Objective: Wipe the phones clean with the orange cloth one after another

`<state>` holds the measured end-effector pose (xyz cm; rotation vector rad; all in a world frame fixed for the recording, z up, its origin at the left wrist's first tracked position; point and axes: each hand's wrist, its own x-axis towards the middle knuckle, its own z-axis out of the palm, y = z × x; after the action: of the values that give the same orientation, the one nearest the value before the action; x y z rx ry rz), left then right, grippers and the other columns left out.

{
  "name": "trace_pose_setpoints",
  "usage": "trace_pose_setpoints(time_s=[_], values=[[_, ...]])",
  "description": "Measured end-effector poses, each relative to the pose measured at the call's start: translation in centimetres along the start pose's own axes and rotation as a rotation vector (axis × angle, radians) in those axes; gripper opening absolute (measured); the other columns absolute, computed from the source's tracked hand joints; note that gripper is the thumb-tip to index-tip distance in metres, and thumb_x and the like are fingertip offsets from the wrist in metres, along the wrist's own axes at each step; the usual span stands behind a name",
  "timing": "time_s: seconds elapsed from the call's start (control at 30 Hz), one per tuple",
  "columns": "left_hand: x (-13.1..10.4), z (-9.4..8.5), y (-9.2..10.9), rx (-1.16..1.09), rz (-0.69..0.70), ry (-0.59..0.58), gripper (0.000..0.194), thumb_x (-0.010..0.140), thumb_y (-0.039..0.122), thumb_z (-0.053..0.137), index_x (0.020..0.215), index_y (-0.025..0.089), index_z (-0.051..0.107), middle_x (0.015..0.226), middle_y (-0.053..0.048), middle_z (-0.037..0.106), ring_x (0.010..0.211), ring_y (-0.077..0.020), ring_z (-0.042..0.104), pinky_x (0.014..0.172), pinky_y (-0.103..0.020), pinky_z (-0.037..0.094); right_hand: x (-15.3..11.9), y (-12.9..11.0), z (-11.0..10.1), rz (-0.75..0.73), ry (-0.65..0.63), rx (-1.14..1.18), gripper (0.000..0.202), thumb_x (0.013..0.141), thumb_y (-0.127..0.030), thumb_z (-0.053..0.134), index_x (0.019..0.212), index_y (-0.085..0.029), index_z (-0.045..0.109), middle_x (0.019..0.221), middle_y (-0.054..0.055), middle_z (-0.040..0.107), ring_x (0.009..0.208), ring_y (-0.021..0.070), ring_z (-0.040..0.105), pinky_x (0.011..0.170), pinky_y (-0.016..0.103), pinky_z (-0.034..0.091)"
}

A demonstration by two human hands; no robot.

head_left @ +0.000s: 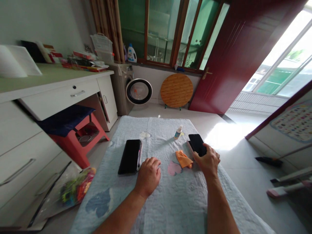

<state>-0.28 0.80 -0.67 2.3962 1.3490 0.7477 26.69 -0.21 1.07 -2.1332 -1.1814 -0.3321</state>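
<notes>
My right hand (209, 159) grips a black smartphone (197, 144) by its near right edges, thumb on one side and fingers on the other. Under the phone's left side shows the edge of a thin, pale box-like item (190, 148), mostly hidden. An orange cloth (183, 159) lies crumpled just left of that hand. Beyond it stands a small spray bottle (178, 132) with a white top. My left hand (149, 175) rests loosely curled on the bedspread, with nothing visible in it. Close to its left lies a stack of dark, flat, tablet-like devices (130, 156).
A pale blue quilted cover (168, 201) drapes the low surface. To the left are a red stool (84, 139), a white desk (58, 94) and a plastic bag (75, 188). Behind stand a washing machine (122, 87) with its door open and a round wooden tabletop (176, 90).
</notes>
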Motion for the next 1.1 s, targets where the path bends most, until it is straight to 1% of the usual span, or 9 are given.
trace_pose_setpoints(time_s=[0.13,0.27,0.37,0.57,0.7,1.1], values=[[0.0,0.0,0.0,-0.009,0.008,0.001,0.021,0.082,0.008,0.052,0.096,0.02,0.062,0.1,-0.004,0.062,0.097,-0.0218,0.055,0.09,-0.037,0.044,0.3,0.6,-0.3,0.112,-0.091,-0.116,0.061,0.066,-0.045,0.059,0.122,-0.02,0.058,0.119,0.012,0.061,0.106,0.0336,0.048,0.088,0.045,0.035],[-0.1,-0.1,0.0,-0.006,0.013,0.003,0.021,0.082,0.008,0.053,0.096,0.02,0.062,0.1,-0.004,0.062,0.096,-0.0218,0.054,0.09,-0.037,0.044,0.3,0.5,-0.7,0.134,-0.18,-0.163,0.06,0.068,-0.044,0.057,0.124,-0.022,0.057,0.121,0.011,0.06,0.107,0.0341,0.048,0.087,0.045,0.035],[-0.1,-0.1,0.1,-0.006,0.012,0.006,0.021,0.081,0.008,0.053,0.096,0.02,0.062,0.099,-0.004,0.062,0.096,-0.0215,0.055,0.089,-0.036,0.044,0.4,0.6,-0.6,0.131,-0.22,-0.176,0.061,0.068,-0.043,0.056,0.125,-0.022,0.056,0.121,0.011,0.059,0.108,0.0346,0.047,0.087,0.045,0.035],[0.0,-0.2,0.1,0.004,0.017,0.001,0.02,0.082,0.008,0.053,0.097,0.02,0.062,0.101,-0.004,0.062,0.097,-0.0215,0.055,0.09,-0.036,0.044,0.4,0.9,0.0,0.139,-0.262,-0.197,0.064,0.068,-0.043,0.056,0.128,-0.022,0.054,0.121,0.01,0.059,0.109,0.0346,0.047,0.087,0.045,0.036],[-0.1,-0.2,0.2,0.003,0.021,0.004,0.021,0.082,0.008,0.053,0.097,0.02,0.062,0.101,-0.004,0.062,0.097,-0.0215,0.055,0.09,-0.036,0.044,0.4,1.1,0.3,0.145,-0.256,-0.193,0.063,0.068,-0.043,0.057,0.128,-0.022,0.054,0.12,0.01,0.06,0.109,0.0347,0.047,0.087,0.045,0.036],[-0.1,-0.2,0.1,0.005,0.023,0.003,0.02,0.082,0.009,0.054,0.095,0.021,0.062,0.1,-0.003,0.062,0.096,-0.021,0.055,0.09,-0.036,0.044,0.3,1.1,0.2,0.158,-0.29,-0.195,0.064,0.073,-0.047,0.053,0.132,-0.021,0.051,0.124,0.012,0.059,0.112,0.037,0.047,0.089,0.048,0.037]])
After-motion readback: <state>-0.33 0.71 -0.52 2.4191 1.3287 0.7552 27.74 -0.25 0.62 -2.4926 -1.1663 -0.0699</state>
